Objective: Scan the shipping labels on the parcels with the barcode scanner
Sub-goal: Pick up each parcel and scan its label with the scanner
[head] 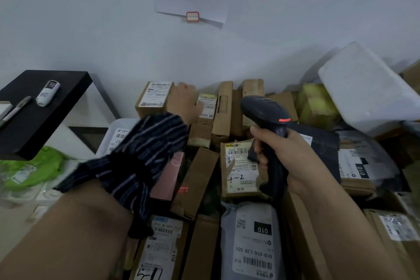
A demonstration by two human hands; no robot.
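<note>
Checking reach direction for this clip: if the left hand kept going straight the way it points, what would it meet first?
Probably the wall: the left hand already rests on the cardboard box in the back row, its fingers pointing wallward. Depth is unclear.

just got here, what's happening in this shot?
A person is working through a pile of parcels against a wall. The right hand holds a black barcode scanner by its handle, head aimed toward the boxes at the back. The left hand reaches forward and rests on a cardboard box with a white shipping label on top. Whether a scan is firing right now can't be told.
</note>
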